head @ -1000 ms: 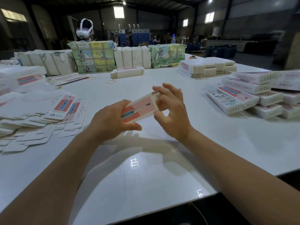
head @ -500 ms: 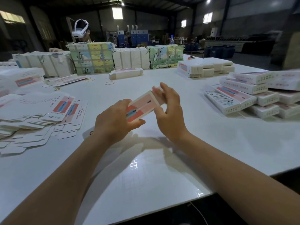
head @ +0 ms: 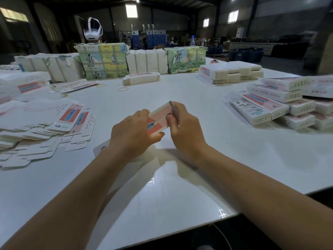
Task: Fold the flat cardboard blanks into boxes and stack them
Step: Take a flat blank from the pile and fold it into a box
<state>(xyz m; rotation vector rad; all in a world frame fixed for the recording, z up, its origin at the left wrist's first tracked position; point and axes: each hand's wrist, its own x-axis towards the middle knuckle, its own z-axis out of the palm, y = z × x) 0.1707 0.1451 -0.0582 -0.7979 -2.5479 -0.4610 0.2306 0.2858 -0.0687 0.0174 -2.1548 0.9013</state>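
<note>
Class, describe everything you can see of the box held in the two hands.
The box is thin printed card, pink and red with a blue figure and pale edges. It is held tilted above the white table, far end higher. The left hand grips its near end; the right hand pinches the far end, where a flap stands up.

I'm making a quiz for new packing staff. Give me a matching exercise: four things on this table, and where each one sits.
Things:
1. flat blanks
2. folded boxes
3. box being folded
4. rubber band

Places:
A. between left hand and right hand
B. right side, stacked
C. far middle, loose on the table
D. left side, spread out

Pairs: 1-D, 2-B, 3-A, 4-C
</note>
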